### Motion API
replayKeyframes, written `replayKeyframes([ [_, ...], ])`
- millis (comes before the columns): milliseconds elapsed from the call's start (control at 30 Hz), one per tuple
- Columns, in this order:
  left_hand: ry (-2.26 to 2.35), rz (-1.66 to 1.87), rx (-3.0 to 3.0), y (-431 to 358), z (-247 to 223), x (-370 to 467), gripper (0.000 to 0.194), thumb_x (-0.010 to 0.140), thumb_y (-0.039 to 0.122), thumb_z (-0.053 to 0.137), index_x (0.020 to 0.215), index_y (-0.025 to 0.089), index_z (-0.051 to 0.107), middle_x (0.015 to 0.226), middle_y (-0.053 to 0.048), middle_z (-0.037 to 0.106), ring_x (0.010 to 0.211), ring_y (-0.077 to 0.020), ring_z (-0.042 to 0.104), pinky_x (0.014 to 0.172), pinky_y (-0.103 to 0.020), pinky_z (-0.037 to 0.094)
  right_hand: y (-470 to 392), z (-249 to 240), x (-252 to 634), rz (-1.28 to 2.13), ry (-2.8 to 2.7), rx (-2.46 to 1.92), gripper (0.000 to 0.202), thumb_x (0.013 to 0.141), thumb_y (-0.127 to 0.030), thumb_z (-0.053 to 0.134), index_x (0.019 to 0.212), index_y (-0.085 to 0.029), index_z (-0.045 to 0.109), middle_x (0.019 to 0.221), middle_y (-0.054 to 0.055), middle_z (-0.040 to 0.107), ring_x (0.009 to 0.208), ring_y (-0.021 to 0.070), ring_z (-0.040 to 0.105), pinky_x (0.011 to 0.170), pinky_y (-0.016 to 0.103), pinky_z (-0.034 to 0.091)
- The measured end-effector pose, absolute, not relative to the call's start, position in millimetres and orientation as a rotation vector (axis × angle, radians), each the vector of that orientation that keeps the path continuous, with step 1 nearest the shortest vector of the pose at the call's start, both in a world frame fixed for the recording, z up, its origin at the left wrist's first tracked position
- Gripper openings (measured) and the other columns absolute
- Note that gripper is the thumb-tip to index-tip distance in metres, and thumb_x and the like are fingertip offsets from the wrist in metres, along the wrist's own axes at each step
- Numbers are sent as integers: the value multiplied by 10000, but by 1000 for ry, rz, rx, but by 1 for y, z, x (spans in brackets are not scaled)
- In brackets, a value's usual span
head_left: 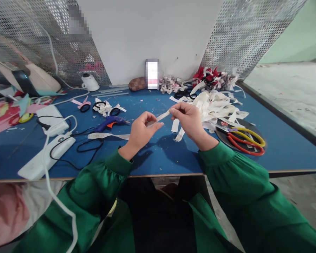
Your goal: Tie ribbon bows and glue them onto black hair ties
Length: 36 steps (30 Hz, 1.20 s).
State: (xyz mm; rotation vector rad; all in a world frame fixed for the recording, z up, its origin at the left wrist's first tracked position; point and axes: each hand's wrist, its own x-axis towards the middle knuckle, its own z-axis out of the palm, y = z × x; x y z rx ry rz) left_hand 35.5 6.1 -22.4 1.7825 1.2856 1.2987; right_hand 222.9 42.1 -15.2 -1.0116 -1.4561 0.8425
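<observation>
A narrow cream ribbon strip (162,116) is stretched between my two hands above the blue table (158,160). My left hand (142,131) is closed on its lower left part, thumb extended along it. The fingertips of my right hand (187,117) pinch its upper right end. Just behind and right of my right hand lies a pile of cream ribbon strips (213,105). A blue glue gun (110,123) with an orange trigger rests left of my left hand, and a pale flat strip (109,136) lies below it.
Scissors with red and yellow handles (246,140) lie on a dark round plate at right. A white power strip (47,158) with cables is at left. At the back are a lit phone (152,74), a brown checkered case (137,84) and red and white bows (208,77).
</observation>
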Motion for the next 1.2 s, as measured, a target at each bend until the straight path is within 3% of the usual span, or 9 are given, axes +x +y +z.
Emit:
replayKeyframes([
  [167, 1362, 1301, 1802, 7, -26, 34, 251, 872, 408, 672, 756, 205, 580, 649, 22, 566, 569, -111, 442, 552, -263, 338, 42, -16, 223, 836, -1477, -1000, 130, 837, -312, 670, 763, -205, 665, 577, -22, 614, 556, 122, 554, 565, 290, 411],
  [433, 1384, 1341, 1669, 9, -26, 35, 214, 836, 342, 709, 754, 201, 571, 684, 4, 660, 584, -120, 543, 558, -251, 402, 36, -11, 222, 897, -1515, -972, 191, 861, -372, 674, 785, -197, 665, 540, -23, 617, 512, 114, 546, 533, 282, 384],
  [567, 1340, 1359, 1656, 11, -26, 34, 160, 837, 322, 704, 926, 193, 674, 708, 0, 685, 649, -138, 613, 630, -263, 454, 35, -11, 222, 938, -1517, -916, 215, 858, -396, 688, 799, -190, 668, 528, -28, 615, 487, 112, 558, 515, 270, 378],
  [833, 1340, 1342, 1637, 7, -26, 39, 176, 823, 347, 710, 804, 173, 729, 711, -22, 717, 659, -138, 621, 626, -252, 456, 25, -13, 213, 1172, -1617, -779, 327, 813, -487, 737, 811, -166, 676, 673, -3, 678, 500, 101, 585, 521, 258, 444],
  [1033, 1256, 1324, 1368, 7, -26, 43, 254, 802, 421, 725, 783, 167, 728, 664, -20, 692, 455, -69, 420, 439, -222, 304, 25, -20, 209, 955, -1623, -772, 221, 818, -395, 755, 792, -179, 720, 761, 18, 675, 605, 108, 582, 567, 268, 442],
  [1200, 1201, 1345, 1335, 7, -26, 44, 245, 792, 405, 746, 782, 160, 740, 667, -26, 694, 446, -56, 401, 428, -218, 285, 26, -21, 209, 872, -1630, -814, 145, 813, -334, 760, 778, -194, 743, 781, 17, 662, 631, 108, 562, 583, 274, 442],
])
